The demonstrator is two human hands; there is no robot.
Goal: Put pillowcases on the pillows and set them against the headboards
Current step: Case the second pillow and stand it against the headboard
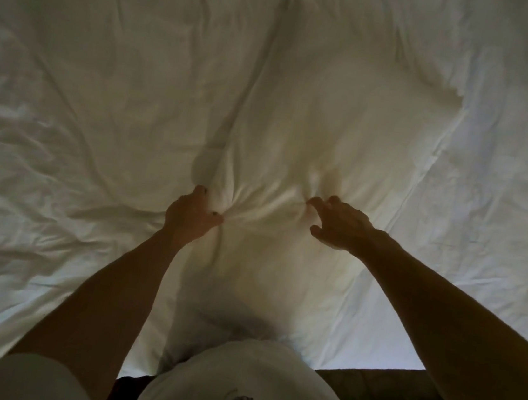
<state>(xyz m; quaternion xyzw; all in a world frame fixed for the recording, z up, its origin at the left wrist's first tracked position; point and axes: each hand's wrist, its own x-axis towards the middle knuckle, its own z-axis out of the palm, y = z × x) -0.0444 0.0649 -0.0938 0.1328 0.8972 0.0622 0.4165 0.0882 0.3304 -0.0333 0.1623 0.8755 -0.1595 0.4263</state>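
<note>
**Pillow (284,129) lay lengthwise on the bed (71,76), right in front of the person**
Left hand (192,216) pinched a fold tight, and the right hand (341,226) hooked curled fingers into the fabric nearby. It looked soft, light and floppy, so corners probably beat the middle.

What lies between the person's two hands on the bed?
Only a creased stretch of the white pillow, puckered toward the left hand and right hand; the head view shows nothing else.
</note>
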